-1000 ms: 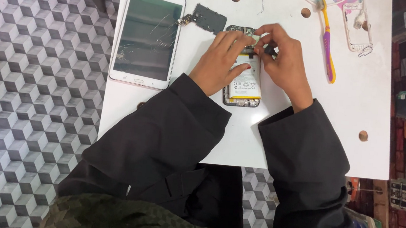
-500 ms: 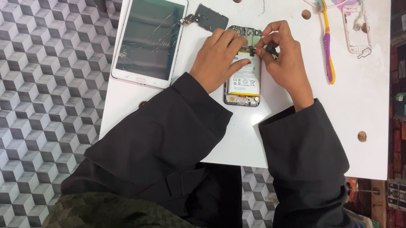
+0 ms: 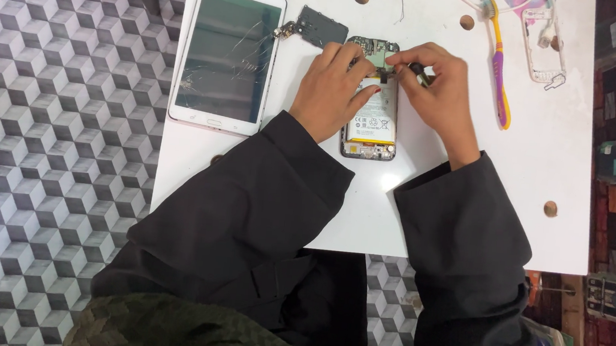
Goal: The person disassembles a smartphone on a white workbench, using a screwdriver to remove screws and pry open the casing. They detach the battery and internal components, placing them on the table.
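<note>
An opened smartphone lies back-side up on the white table, its yellowish battery and green circuit board exposed. My left hand rests on the phone's left edge and pins it down, fingers bent over the upper part. My right hand pinches a small dark tool, whose tip meets the board near the phone's top. Both sleeves are black.
A white tablet with a cracked screen lies to the left. A dark removed cover piece sits above the phone. A purple and yellow toothbrush and a clear phone frame lie at the right. The table has round holes.
The view has shifted slightly. My hands stay on the phone, with the right-hand fingers adjusting the tool at the phone's top.
</note>
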